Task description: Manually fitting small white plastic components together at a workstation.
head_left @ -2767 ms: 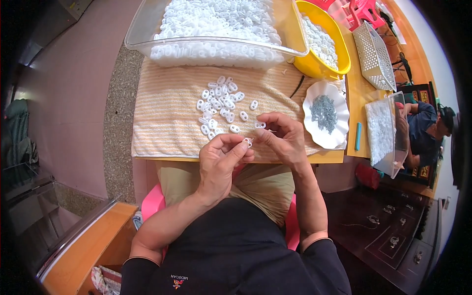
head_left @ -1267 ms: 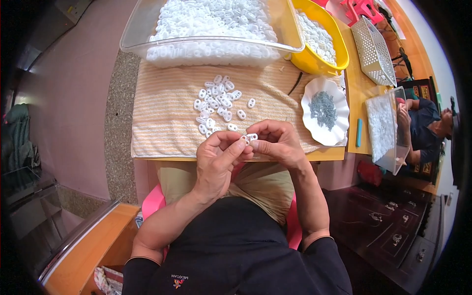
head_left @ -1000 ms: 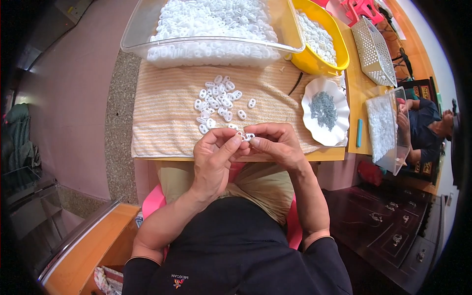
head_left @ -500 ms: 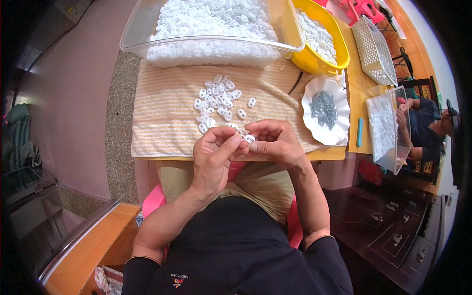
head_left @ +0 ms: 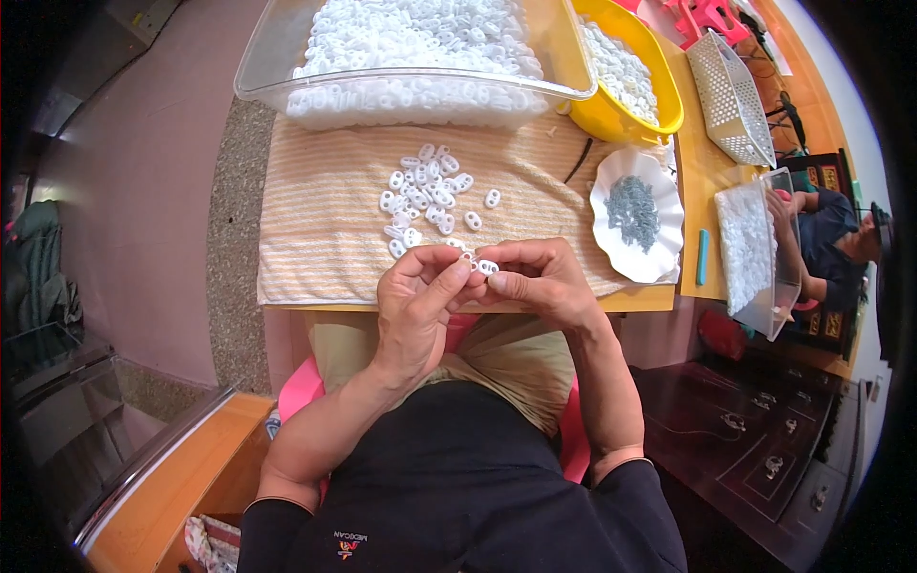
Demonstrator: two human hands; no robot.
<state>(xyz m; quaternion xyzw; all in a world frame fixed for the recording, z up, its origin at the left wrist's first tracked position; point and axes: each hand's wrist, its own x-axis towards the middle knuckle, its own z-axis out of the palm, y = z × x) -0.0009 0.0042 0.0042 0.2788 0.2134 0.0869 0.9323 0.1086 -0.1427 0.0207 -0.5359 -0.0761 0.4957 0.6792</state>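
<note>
Over a striped cream-and-tan cloth towel [head_left: 315,210], a white, oval, two-holed plastic piece [head_left: 487,267] is held in a closed pinch by the right hand [head_left: 544,285]; a small white looped piece [head_left: 467,256] is likewise pinched by the left hand [head_left: 418,301], contact unclear. Through slippage, either could be dropped among nearby loose white oval pieces [head_left: 443,197].

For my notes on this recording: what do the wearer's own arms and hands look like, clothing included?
The left hand and right hand are ungloved, and no watch or bracelet shows. Both forearms are uncovered. The left sleeve and right sleeve are short, plain and black, matching the shirt. Whether rings are worn is hard to tell.
</note>
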